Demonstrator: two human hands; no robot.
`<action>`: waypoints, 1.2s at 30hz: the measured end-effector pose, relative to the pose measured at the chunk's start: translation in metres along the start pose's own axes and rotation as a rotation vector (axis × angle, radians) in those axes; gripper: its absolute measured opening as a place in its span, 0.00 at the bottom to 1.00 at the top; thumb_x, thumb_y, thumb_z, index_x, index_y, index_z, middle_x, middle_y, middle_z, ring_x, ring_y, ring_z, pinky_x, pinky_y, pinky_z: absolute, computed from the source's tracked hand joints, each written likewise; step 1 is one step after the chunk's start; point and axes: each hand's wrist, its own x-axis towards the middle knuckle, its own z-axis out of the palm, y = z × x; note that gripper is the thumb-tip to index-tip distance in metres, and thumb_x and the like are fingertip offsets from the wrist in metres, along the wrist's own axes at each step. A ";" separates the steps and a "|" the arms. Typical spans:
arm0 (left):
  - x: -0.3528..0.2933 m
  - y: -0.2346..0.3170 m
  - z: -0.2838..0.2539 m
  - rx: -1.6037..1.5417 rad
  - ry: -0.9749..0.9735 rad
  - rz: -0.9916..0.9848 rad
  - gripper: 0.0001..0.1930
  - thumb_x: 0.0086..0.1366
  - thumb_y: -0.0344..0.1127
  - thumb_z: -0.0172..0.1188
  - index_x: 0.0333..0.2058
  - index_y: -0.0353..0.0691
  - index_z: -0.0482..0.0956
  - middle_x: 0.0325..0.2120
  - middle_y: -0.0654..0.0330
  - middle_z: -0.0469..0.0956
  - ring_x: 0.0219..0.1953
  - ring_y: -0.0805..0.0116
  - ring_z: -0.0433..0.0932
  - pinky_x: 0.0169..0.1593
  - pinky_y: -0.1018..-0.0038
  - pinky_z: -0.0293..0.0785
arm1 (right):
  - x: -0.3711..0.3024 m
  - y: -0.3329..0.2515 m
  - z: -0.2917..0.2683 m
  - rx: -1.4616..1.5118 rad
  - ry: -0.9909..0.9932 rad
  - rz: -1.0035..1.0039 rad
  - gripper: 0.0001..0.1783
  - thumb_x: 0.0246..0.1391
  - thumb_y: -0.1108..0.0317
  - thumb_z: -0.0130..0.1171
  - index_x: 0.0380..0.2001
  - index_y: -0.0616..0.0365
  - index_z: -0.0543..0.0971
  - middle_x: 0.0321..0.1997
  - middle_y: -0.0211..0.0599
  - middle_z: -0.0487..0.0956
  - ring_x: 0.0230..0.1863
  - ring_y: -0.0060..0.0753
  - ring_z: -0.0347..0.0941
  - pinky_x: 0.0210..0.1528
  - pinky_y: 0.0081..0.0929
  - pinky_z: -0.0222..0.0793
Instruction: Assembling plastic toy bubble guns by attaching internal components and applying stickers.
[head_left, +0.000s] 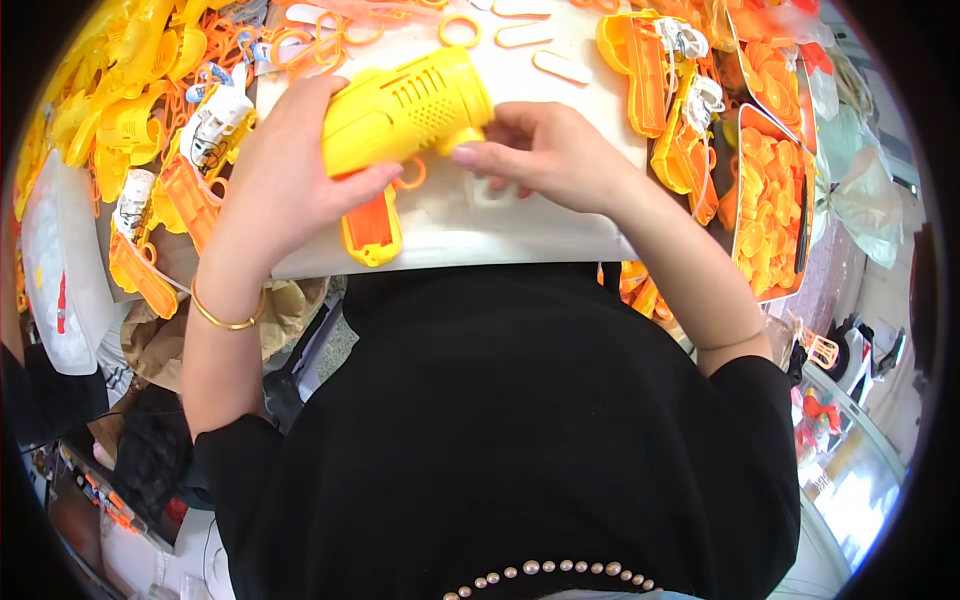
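Observation:
A yellow plastic toy housing [405,108] with slots and small round holes is tilted above the white table, its wider end up and to the right. My left hand [285,175] is wrapped round its left end, thumb along the lower side. An orange handle with a yellow rim [372,232] points down below the housing, toward the table's near edge; an orange ring [411,174] shows beside it. My right hand [545,155] is closed at the housing's right end, thumb and fingers at a short yellow stub [462,140]. Some of its fingertips are hidden.
Yellow shells [125,120] and orange parts are heaped at the left. Open toy halves with white mechanisms lie on both sides, such as one orange-yellow half [635,75]. A box of orange pieces [770,200] stands at the right. White-orange strips [560,68] lie on the white table [590,225].

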 end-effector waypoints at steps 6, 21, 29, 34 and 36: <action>-0.021 0.002 -0.004 -0.524 0.018 -0.111 0.33 0.44 0.43 0.72 0.46 0.31 0.70 0.37 0.54 0.76 0.40 0.62 0.76 0.45 0.72 0.72 | -0.008 -0.013 0.009 0.091 0.041 -0.348 0.18 0.52 0.57 0.61 0.40 0.61 0.77 0.31 0.27 0.79 0.31 0.17 0.73 0.31 0.16 0.67; -0.036 0.009 0.025 -1.228 0.487 -0.101 0.31 0.48 0.47 0.71 0.44 0.30 0.72 0.38 0.58 0.76 0.40 0.70 0.75 0.47 0.73 0.70 | -0.047 -0.010 0.009 -0.141 0.020 -0.557 0.30 0.44 0.66 0.68 0.51 0.64 0.70 0.39 0.43 0.79 0.40 0.33 0.78 0.43 0.25 0.72; -0.043 0.002 0.035 -1.226 0.306 -0.046 0.41 0.49 0.53 0.66 0.54 0.33 0.59 0.46 0.51 0.69 0.48 0.60 0.71 0.49 0.65 0.71 | -0.044 -0.005 0.000 -0.099 -0.057 -0.463 0.31 0.42 0.67 0.68 0.51 0.64 0.71 0.41 0.45 0.79 0.43 0.37 0.77 0.45 0.26 0.72; -0.038 0.028 0.018 -0.568 0.271 0.188 0.35 0.45 0.42 0.72 0.50 0.33 0.69 0.49 0.51 0.72 0.52 0.64 0.70 0.52 0.69 0.69 | -0.054 0.007 -0.031 -0.206 0.038 -0.562 0.33 0.44 0.61 0.67 0.52 0.64 0.70 0.48 0.43 0.76 0.52 0.36 0.72 0.50 0.31 0.67; -0.021 0.035 0.011 -0.477 0.338 0.065 0.33 0.35 0.40 0.76 0.42 0.32 0.73 0.32 0.53 0.77 0.35 0.61 0.77 0.39 0.71 0.73 | -0.060 -0.002 -0.053 -0.087 0.300 -0.777 0.39 0.42 0.54 0.67 0.55 0.63 0.67 0.58 0.45 0.68 0.58 0.38 0.65 0.54 0.32 0.62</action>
